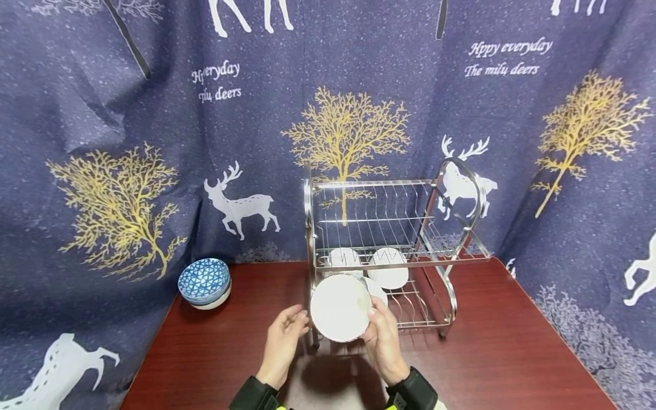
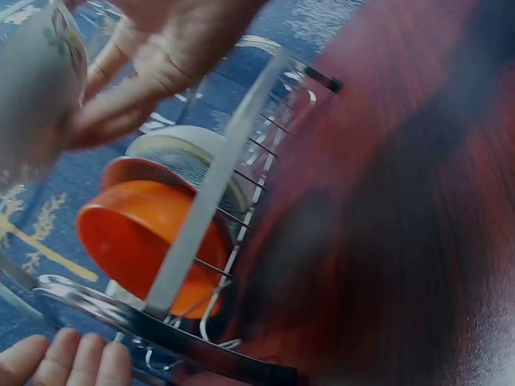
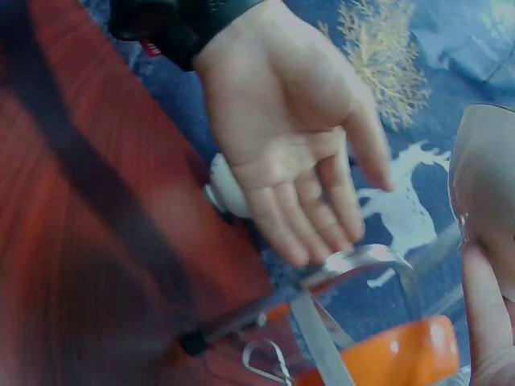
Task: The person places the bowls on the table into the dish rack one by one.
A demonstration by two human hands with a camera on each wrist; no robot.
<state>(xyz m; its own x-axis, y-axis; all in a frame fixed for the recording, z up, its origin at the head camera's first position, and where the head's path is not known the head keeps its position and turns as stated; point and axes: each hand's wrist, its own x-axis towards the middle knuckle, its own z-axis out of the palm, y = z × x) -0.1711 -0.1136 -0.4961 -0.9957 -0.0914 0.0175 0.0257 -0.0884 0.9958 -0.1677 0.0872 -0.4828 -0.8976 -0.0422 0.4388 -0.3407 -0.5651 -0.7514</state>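
Observation:
A white bowl (image 1: 339, 308) is held up before the rack, and the left wrist view shows a floral print on this bowl (image 2: 36, 88). My right hand (image 1: 383, 340) pinches its right side between thumb and fingers. Just left of the bowl, my left hand (image 1: 283, 345) holds nothing, its fingers loosely bent and apart from the rim. In the right wrist view the left hand's (image 3: 282, 137) palm shows. Behind the bowl stands a two-tier metal dish rack (image 1: 376, 265). Its lower tier holds several bowls, including an orange bowl (image 2: 133, 233) and a pale bowl (image 2: 181, 149).
At the table's back left lies a stack of bowls, a blue-patterned bowl (image 1: 204, 279) on top. The reddish-brown table (image 1: 512, 341) reaches to a dark blue curtain (image 1: 246, 136) printed with deer and trees. A shadow falls below the held bowl.

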